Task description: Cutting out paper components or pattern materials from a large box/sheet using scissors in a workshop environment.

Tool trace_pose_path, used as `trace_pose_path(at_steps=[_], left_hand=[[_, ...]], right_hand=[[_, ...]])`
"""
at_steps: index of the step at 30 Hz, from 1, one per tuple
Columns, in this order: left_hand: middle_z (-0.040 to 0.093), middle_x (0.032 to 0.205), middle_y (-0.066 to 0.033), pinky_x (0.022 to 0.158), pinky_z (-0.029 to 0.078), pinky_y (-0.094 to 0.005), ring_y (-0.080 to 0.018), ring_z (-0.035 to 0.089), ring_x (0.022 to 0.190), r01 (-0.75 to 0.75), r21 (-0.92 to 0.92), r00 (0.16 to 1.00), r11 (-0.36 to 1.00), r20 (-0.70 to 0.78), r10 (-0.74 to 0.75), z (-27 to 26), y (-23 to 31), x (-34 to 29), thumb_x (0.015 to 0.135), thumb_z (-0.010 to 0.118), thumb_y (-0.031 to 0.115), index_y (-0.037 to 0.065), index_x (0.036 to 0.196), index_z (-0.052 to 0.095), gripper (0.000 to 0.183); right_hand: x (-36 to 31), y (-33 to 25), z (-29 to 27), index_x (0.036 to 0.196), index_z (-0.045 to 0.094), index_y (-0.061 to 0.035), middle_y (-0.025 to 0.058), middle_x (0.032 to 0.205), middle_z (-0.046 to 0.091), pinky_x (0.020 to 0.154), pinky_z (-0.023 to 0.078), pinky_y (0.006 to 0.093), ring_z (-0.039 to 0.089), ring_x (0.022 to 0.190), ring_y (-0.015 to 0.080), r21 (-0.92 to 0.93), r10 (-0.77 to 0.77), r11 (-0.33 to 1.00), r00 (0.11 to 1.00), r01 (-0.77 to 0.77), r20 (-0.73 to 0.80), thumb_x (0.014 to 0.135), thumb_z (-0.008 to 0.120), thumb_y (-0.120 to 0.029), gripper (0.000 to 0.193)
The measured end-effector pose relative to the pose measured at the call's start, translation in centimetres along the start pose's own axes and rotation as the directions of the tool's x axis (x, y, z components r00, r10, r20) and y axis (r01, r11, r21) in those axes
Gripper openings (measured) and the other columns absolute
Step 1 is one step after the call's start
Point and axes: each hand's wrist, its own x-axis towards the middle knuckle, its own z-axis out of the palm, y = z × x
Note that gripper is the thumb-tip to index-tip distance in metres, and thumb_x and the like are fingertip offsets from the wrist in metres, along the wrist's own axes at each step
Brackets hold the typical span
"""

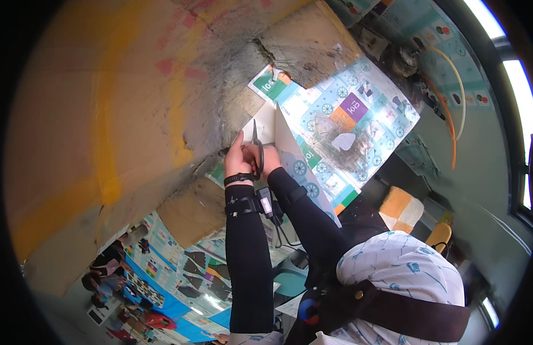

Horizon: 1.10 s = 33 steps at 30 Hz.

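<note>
The right hand [270,159] had its grip closed through the handles of a pair of scissors [258,150], blades pointing toward twelve o'clock into a white sheet [286,146], while the left hand [237,162] closed its grip on the sheet's edge at about nine o'clock of the scissors, seemingly to keep the paper taut and steady for the blades. The sheet stood up near the middle of the view, folded or tilted on edge, plain white on the near face with blue wheel shapes printed lower down. Behind it, toward two o'clock, lay a printed poster [347,115] on the surface.
</note>
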Motion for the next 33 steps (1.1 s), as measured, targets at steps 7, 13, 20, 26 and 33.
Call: trace_pose_path(at_steps=[7,13,20,26,33], left_hand=[[0.062,0.090,-0.0109,0.062,0.049,-0.0358,-0.0207,0.059,0.077,-0.363,-0.010,0.868,0.932,-0.367,0.334,1.6,-1.1,0.7,0.080,0.076,0.017,-0.008,0.094,0.061,0.032],[0.045,0.060,0.0016,0.042,0.029,-0.0196,-0.0064,0.038,0.050,-0.263,-0.065,0.900,0.963,-0.375,0.221,3.7,1.4,-1.7,0.081,0.075,0.016,0.010,0.075,0.054,0.023],[0.048,0.069,0.0007,0.046,0.031,-0.0208,-0.0070,0.038,0.053,-0.260,-0.016,0.893,0.965,-0.384,0.234,3.4,1.6,-1.7,0.080,0.076,0.017,0.008,0.082,0.058,0.020],[0.046,0.071,0.0027,0.050,0.031,-0.0229,-0.0074,0.036,0.057,-0.252,0.019,0.884,0.967,-0.402,0.238,2.4,1.4,-2.1,0.078,0.078,0.020,0.010,0.080,0.057,0.023],[0.047,0.070,0.0024,0.049,0.032,-0.0234,-0.0081,0.036,0.055,-0.227,0.010,0.917,0.974,-0.336,0.217,2.2,1.5,-1.5,0.079,0.077,0.021,0.010,0.079,0.056,0.024]], right_hand=[[-0.2,1.5,-1.2,0.129,0.049,-0.0084,0.0115,0.081,0.065,0.064,0.049,0.0332,0.064,0.071,0.0236,-0.502,-0.450,0.690,0.852,0.522,0.267,0.089,0.049,-0.014,0.040],[-3.2,2.4,-1.3,0.091,0.063,-0.0053,0.0028,0.058,0.053,0.050,0.040,0.0242,0.053,0.057,0.0109,0.274,0.112,0.940,0.941,-0.204,0.319,0.092,0.049,-0.053,0.050],[-2.9,0.9,0.5,0.085,0.059,-0.0071,0.0001,0.063,0.045,0.052,0.037,0.0250,0.046,0.054,0.0113,0.378,0.187,0.874,0.928,-0.307,0.322,0.085,0.049,-0.068,0.062],[-5.5,-1.6,-1.7,0.073,0.052,-0.0093,0.0011,0.058,0.046,0.046,0.042,0.0277,0.050,0.049,0.0141,0.268,0.332,0.857,0.870,-0.439,0.364,0.077,0.050,-0.078,0.069],[-5.5,-1.6,-1.1,0.074,0.054,-0.0075,0.0003,0.059,0.046,0.046,0.039,0.0273,0.046,0.048,0.0131,0.219,0.329,0.883,0.881,-0.414,0.341,0.077,0.046,-0.081,0.074]])
